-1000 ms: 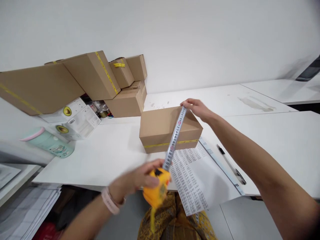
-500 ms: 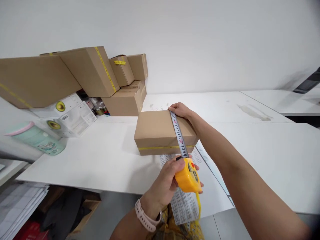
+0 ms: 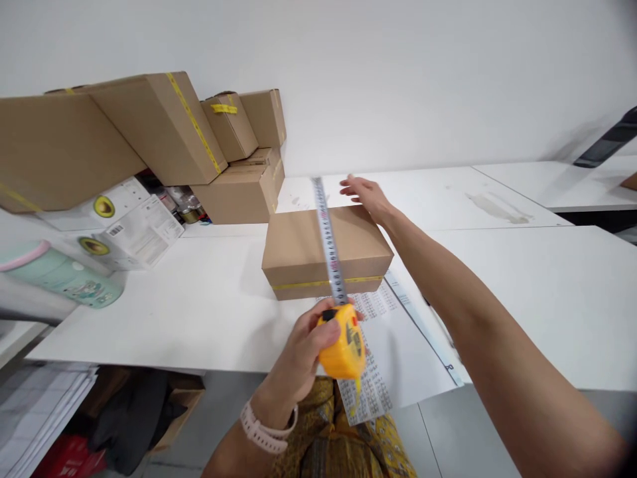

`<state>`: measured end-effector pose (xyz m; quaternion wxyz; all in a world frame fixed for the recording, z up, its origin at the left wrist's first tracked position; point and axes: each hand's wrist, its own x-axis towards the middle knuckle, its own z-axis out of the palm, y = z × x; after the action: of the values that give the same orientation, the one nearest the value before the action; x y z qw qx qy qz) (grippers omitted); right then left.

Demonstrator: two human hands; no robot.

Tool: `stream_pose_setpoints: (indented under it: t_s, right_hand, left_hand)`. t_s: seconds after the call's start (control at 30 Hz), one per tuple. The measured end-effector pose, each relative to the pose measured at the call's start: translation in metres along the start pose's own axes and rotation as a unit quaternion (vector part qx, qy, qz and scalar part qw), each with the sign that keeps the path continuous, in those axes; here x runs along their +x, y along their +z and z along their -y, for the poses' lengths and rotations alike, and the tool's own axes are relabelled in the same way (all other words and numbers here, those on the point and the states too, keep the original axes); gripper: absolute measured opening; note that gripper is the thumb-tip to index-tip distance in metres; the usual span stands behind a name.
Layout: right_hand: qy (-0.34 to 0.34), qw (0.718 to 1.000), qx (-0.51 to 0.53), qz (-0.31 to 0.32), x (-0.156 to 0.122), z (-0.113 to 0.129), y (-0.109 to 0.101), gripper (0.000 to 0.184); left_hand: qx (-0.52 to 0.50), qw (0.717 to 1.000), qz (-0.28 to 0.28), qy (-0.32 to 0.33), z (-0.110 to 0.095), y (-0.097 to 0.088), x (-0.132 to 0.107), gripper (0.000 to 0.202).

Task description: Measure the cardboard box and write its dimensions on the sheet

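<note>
My left hand [image 3: 306, 338] grips a yellow tape measure [image 3: 343, 345] in front of a brown cardboard box [image 3: 293, 242]. The tape measure's silver blade [image 3: 327, 239] extends forward over the box's top, its far end reaching past the back edge and slightly blurred. My right hand [image 3: 367, 194] hovers behind the box's back right part, its fingers stretched out and apart from the blade, holding nothing. A strip of yellow tape runs along the box's front face. Printed sheets [image 3: 371, 392] lie partly under the box and hang over the table's front edge.
Several cardboard boxes [image 3: 239, 192] are stacked at the back left. White boxes with avocado pictures [image 3: 134, 232] and a mint-green tumbler [image 3: 74, 279] stand at the left. A dark object [image 3: 604, 139] is at the far right, on the white table [image 3: 522, 285].
My right hand has let go of the blade's far end and lifted away. My left hand has moved left with the tape measure, and the blade has shifted left across the box.
</note>
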<state>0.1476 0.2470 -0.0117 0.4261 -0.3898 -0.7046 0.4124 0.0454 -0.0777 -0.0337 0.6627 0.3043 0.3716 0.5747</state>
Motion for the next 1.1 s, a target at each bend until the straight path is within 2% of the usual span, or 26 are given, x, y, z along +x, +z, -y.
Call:
stream_pose_setpoints:
  t_s: [0.03,0.1,0.17,0.2,0.27,0.37,0.47,0.57,0.7,0.8,0.87,0.93,1.03,1.1]
  right_hand:
    - [-0.001,0.999,0.02,-0.047,-0.006,-0.002,-0.007,0.055]
    - [0.012,0.992,0.027,-0.122,-0.026,-0.009,-0.022,0.057]
    - [0.039,0.989,0.008,-0.14,-0.055,-0.019,-0.035,0.06]
    - [0.049,0.99,-0.002,-0.129,-0.072,-0.024,-0.039,0.063]
    - [0.064,0.994,-0.018,-0.086,-0.104,-0.032,-0.044,0.071]
    - [0.052,0.998,-0.031,-0.015,-0.137,-0.03,-0.041,0.076]
    - [0.006,0.999,-0.046,-0.008,-0.143,-0.013,-0.039,0.07]
    - [-0.028,0.998,-0.051,-0.033,-0.124,0.013,-0.044,0.063]
    - [0.012,0.994,-0.079,-0.079,-0.086,0.035,-0.046,0.043]
    - [0.062,0.989,-0.114,-0.066,-0.064,0.032,-0.033,0.035]
    - [0.085,0.989,-0.114,-0.041,-0.056,0.025,-0.023,0.031]
    - [0.091,0.99,-0.102,-0.026,-0.052,0.019,-0.015,0.028]
    - [0.072,0.99,-0.12,-0.023,-0.049,0.015,-0.012,0.022]
    - [0.037,0.985,-0.167,-0.033,-0.047,0.015,-0.013,0.015]
  left_hand:
    - [0.034,0.998,-0.031,0.036,-0.003,-0.011,-0.007,0.052]
    - [0.107,0.979,-0.129,0.115,-0.007,-0.039,-0.017,0.06]
    - [0.167,0.945,-0.225,0.167,-0.009,-0.069,-0.021,0.067]
    - [0.186,0.934,-0.252,0.173,-0.01,-0.083,-0.02,0.068]
    - [0.194,0.933,-0.259,0.159,-0.011,-0.105,-0.016,0.067]
    - [0.165,0.955,-0.215,0.119,-0.015,-0.119,-0.007,0.066]
    - [0.136,0.965,-0.187,0.125,-0.03,-0.116,0.0,0.06]
    - [0.107,0.962,-0.175,0.179,-0.06,-0.107,0.005,0.047]
    - [0.089,0.959,-0.13,0.236,-0.106,-0.093,0.013,0.036]
    - [0.101,0.961,-0.087,0.243,-0.122,-0.082,0.018,0.034]
    - [0.118,0.963,-0.061,0.236,-0.115,-0.073,0.016,0.036]
    - [0.122,0.972,-0.018,0.198,-0.096,-0.063,0.011,0.044]
    - [0.071,0.992,0.075,0.066,-0.052,-0.044,-0.002,0.054]
    - [0.02,0.997,0.078,-0.013,-0.024,-0.028,-0.01,0.056]
